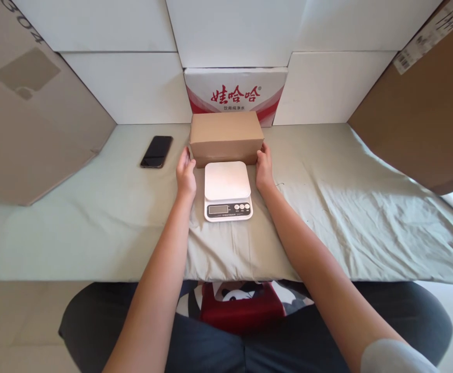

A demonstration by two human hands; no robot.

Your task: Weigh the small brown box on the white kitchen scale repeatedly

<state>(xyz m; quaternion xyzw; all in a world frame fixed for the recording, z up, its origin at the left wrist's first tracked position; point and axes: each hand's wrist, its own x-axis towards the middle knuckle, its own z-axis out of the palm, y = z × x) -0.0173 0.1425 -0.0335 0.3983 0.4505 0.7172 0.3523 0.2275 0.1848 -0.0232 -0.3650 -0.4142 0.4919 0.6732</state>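
Note:
A closed brown cardboard box (226, 135) stands on the pale green cloth (327, 207), just behind a white digital kitchen scale (227, 189). My left hand (185, 173) rests against the box's lower left end. My right hand (264, 168) presses its lower right end. Both hands flank the scale without touching it. The scale's plate is bare and its display (217, 209) faces me.
A black phone (156, 151) lies on the cloth to the left of the box. A white carton with red print (236, 93) stands behind the box. White panels form the back wall, and large brown cardboard sheets (28, 114) lean in on both sides.

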